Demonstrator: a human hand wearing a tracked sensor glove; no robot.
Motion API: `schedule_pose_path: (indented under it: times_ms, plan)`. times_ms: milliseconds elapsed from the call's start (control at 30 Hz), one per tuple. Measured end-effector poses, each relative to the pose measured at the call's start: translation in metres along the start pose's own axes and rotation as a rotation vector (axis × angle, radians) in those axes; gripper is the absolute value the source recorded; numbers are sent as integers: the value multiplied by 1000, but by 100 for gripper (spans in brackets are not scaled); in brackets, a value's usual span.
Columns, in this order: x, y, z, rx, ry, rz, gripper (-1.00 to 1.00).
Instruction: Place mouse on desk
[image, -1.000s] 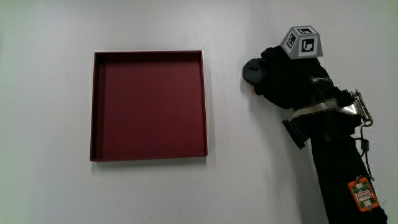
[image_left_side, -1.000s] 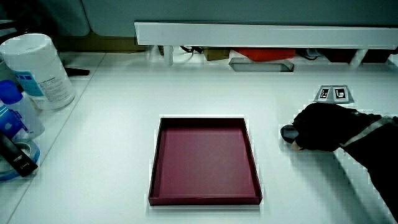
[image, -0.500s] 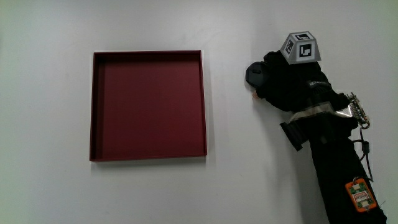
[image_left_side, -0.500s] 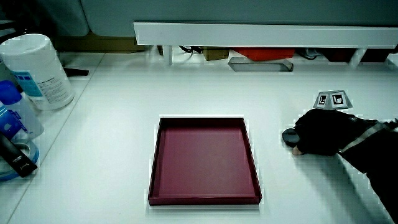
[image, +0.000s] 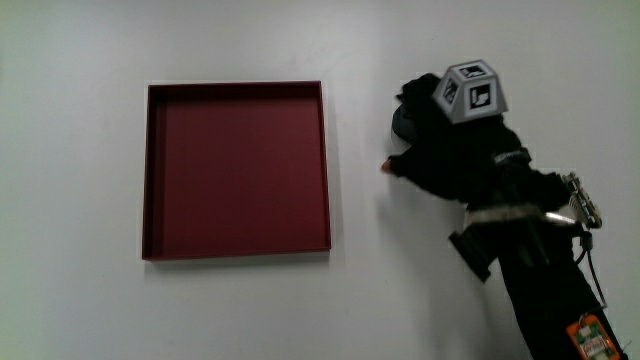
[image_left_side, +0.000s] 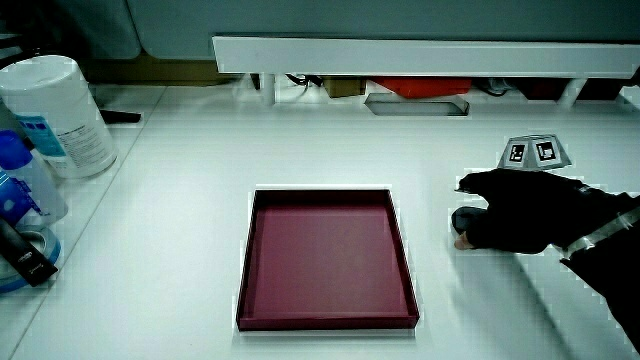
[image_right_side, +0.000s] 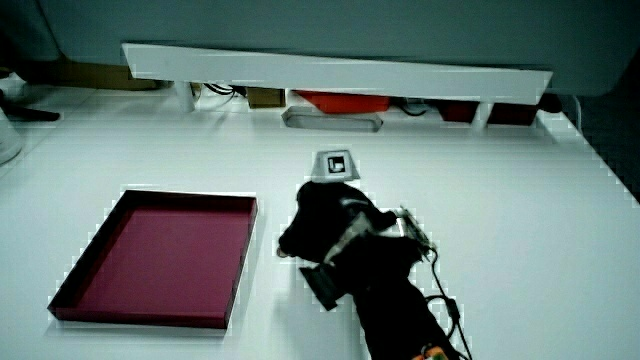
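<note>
The forearm (image: 545, 290) reaches in from the person's edge of the desk (image: 380, 290); the hand (image: 450, 145) lies over the dark mouse (image: 403, 120), fingers curled on it, beside the empty red tray (image: 237, 168); the mouse seems down on the desk, so the placing looks nearly done; next, loosen the fingers and lift away without dragging it.

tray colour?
Dark red, maroon inside and out; the tray shows best in the main view.
</note>
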Motion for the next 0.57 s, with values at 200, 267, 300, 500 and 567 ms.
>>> schedule_pose_path:
  times_ms: [200,267,300,500,567]
  plan:
    - [-58,-42,11,23,-56,169,-100]
    - [-75,-56,13,23,-79,226,-100]
    - [-81,-62,12,21,-92,255,-100]
    - [-123,-105,15,42,-115,421,-100]
    - [-133,-113,9,17,-131,476,-100]
